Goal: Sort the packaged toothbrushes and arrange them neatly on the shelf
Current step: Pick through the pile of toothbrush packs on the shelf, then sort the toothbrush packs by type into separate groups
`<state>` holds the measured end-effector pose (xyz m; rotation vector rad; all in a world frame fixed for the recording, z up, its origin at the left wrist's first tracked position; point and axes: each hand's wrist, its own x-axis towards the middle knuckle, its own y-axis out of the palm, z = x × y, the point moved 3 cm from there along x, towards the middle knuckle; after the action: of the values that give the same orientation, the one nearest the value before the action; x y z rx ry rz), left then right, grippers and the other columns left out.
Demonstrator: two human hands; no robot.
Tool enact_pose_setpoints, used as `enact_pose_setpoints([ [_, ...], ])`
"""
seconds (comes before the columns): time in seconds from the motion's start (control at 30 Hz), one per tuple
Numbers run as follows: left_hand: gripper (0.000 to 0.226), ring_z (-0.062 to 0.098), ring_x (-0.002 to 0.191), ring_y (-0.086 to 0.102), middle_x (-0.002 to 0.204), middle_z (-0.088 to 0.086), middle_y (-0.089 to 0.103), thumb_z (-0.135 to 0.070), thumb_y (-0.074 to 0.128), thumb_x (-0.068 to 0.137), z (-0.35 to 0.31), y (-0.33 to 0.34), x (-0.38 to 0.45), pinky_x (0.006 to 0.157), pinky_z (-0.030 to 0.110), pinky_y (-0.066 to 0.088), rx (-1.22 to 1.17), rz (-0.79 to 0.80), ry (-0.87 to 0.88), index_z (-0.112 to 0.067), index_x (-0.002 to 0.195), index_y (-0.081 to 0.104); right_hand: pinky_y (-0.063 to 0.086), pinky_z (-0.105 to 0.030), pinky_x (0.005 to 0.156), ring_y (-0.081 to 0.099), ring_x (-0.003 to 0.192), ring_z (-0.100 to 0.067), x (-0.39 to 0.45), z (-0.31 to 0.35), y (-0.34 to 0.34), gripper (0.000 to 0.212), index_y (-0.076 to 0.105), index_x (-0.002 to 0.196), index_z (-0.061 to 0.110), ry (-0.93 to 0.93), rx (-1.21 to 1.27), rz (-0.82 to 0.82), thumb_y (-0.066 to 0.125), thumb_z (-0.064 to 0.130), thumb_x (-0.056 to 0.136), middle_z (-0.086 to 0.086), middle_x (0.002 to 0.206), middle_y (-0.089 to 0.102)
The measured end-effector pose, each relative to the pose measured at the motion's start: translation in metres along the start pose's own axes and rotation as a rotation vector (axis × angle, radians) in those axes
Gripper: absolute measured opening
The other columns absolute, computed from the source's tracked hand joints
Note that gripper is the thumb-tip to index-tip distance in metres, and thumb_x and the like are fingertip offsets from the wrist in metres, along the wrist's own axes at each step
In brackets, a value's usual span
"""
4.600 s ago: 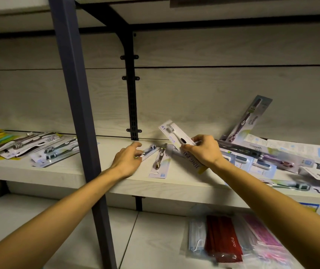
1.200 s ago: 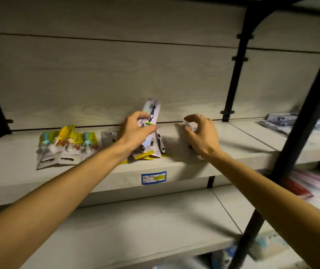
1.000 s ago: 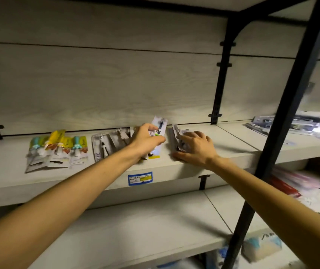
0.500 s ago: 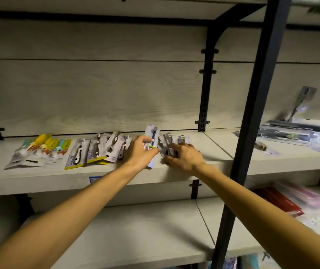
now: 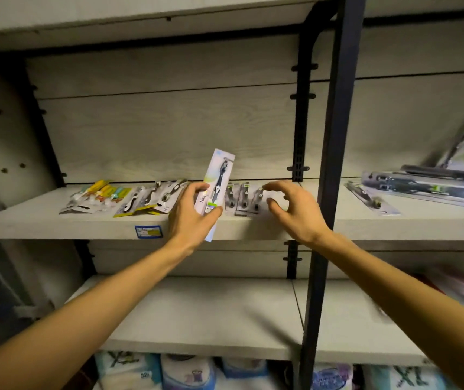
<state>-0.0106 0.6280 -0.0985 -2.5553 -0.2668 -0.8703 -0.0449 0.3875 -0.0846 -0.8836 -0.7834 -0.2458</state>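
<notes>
White-carded toothbrush pack (image 5: pixel 216 183) stands tilted above the shelf (image 5: pixel 56 220) front edge, pinched between thumb and fingers of left hand (image 5: pixel 191 218). Right hand (image 5: pixel 292 209) hovers just right, fingers spread and half-curled, holding nothing, above the row of packs (image 5: pixel 242 197) lying flat.

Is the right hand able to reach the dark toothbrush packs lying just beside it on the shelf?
Probably yes: the right hand hovers empty beside the dark toothbrush packs, with nothing between them; the left hand holds another pack aside.
</notes>
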Motion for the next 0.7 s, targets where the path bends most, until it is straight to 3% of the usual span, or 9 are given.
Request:
enact_pose_setpoints([
  [0.1, 0.048, 0.007, 0.104, 0.06, 0.115, -0.017, 0.062, -0.023, 0.079, 0.075, -0.024, 0.001, -0.034, 0.088, 0.037, 0.054, 0.017, 0.035, 0.058, -0.026, 0.119, 0.058, 0.058, -0.037, 0.082, 0.065, 0.097, -0.009, -0.033, -0.004, -0.029, 0.022, 0.069, 0.113, 0.019, 0.023, 0.008, -0.038, 0.057, 0.018, 0.095, 0.005, 0.111, 0.069],
  [0.2, 0.048, 0.012, 0.101, 0.064, 0.113, -0.016, 0.066, -0.035, 0.073, 0.072, -0.046, 0.011, -0.08, 0.082, 0.04, 0.055, 0.039, 0.053, 0.07, -0.029, 0.117, 0.059, 0.059, -0.037, 0.082, 0.066, 0.09, -0.011, -0.075, -0.011, -0.061, 0.02, 0.07, 0.111, 0.018, 0.044, -0.008, 0.035, 0.058, 0.017, 0.095, 0.003, 0.104, 0.071],
  [0.3, 0.045, 0.02, 0.095, 0.067, 0.112, -0.015, 0.067, -0.037, 0.074, 0.073, -0.079, 0.032, -0.124, 0.073, 0.046, 0.057, -0.043, 0.085, 0.141, -0.028, 0.115, 0.06, 0.06, -0.035, 0.078, 0.067, 0.082, -0.006, -0.109, -0.023, -0.1, 0.019, 0.07, 0.109, 0.021, 0.09, -0.01, 0.086, 0.056, 0.021, 0.096, 0.008, 0.097, 0.072],
  [0.4, 0.043, 0.017, 0.095, 0.068, 0.113, -0.014, 0.066, -0.037, 0.075, 0.075, -0.121, 0.067, -0.153, 0.067, 0.045, 0.059, -0.112, 0.182, 0.215, -0.028, 0.115, 0.06, 0.06, -0.037, 0.076, 0.069, 0.078, -0.005, -0.134, -0.038, -0.137, 0.02, 0.07, 0.108, 0.022, 0.187, 0.043, 0.081, 0.055, 0.027, 0.096, 0.01, 0.094, 0.074],
  [0.53, 0.041, 0.007, 0.098, 0.064, 0.114, -0.016, 0.064, -0.032, 0.08, 0.074, -0.179, 0.13, -0.17, 0.077, 0.04, 0.057, -0.101, 0.283, 0.232, -0.03, 0.11, 0.061, 0.056, -0.03, 0.071, 0.07, 0.083, -0.006, -0.159, -0.056, -0.184, 0.03, 0.073, 0.102, 0.023, 0.335, 0.236, 0.034, 0.052, 0.045, 0.099, 0.009, 0.09, 0.075],
  [0.63, 0.04, 0.007, 0.101, 0.061, 0.112, -0.014, 0.063, -0.024, 0.083, 0.075, -0.209, 0.175, -0.175, 0.087, 0.037, 0.054, -0.129, 0.291, 0.239, -0.024, 0.111, 0.065, 0.051, -0.022, 0.072, 0.069, 0.086, -0.002, -0.172, -0.073, -0.213, 0.037, 0.076, 0.102, 0.016, 0.472, 0.364, -0.035, 0.05, 0.041, 0.102, 0.005, 0.094, 0.076],
  [0.7, 0.042, 0.002, 0.101, 0.06, 0.111, -0.019, 0.061, -0.025, 0.084, 0.075, -0.222, 0.203, -0.178, 0.087, 0.035, 0.054, -0.149, 0.328, 0.234, -0.026, 0.113, 0.064, 0.052, -0.024, 0.074, 0.066, 0.087, -0.005, -0.181, -0.088, -0.228, 0.036, 0.077, 0.102, 0.014, 0.56, 0.424, -0.028, 0.051, 0.04, 0.102, 0.001, 0.097, 0.076],
])
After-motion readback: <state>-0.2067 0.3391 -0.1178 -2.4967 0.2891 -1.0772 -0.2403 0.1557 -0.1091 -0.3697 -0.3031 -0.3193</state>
